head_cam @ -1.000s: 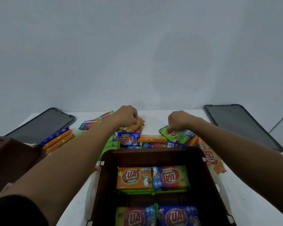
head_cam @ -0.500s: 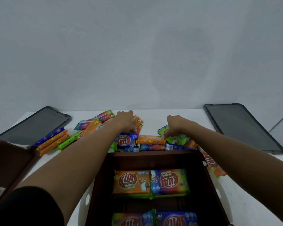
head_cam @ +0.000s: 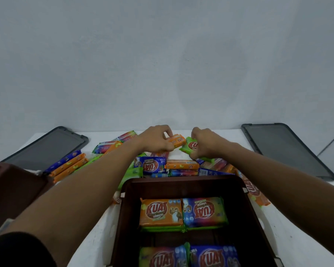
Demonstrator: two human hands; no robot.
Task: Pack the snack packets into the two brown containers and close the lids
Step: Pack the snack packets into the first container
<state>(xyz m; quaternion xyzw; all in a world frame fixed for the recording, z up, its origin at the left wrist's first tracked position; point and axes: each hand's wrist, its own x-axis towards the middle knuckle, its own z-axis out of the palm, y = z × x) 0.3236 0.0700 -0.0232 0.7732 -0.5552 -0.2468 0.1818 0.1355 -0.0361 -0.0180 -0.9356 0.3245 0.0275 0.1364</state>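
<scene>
Right now, from your head camera, your left hand (head_cam: 157, 139) reaches to the far side of the white worktop (head_cam: 96, 245) and pinches an orange packet (head_cam: 178, 141) between thumb and fingers. Your right hand (head_cam: 204, 144) is just beside it, its grip closed on a green packet (head_cam: 189, 146) tilted up off the loose pile of packets (head_cam: 181, 166). Nearest you sits an open brown container (head_cam: 245, 218) holding four packets (head_cam: 183, 212) laid flat in two rows, seemingly stacked on others beneath. A second brown container (head_cam: 12, 187) shows only partly at your left edge, so its contents cannot be told. Two dark lids (head_cam: 46, 149) lie flat, one at each far corner.
</scene>
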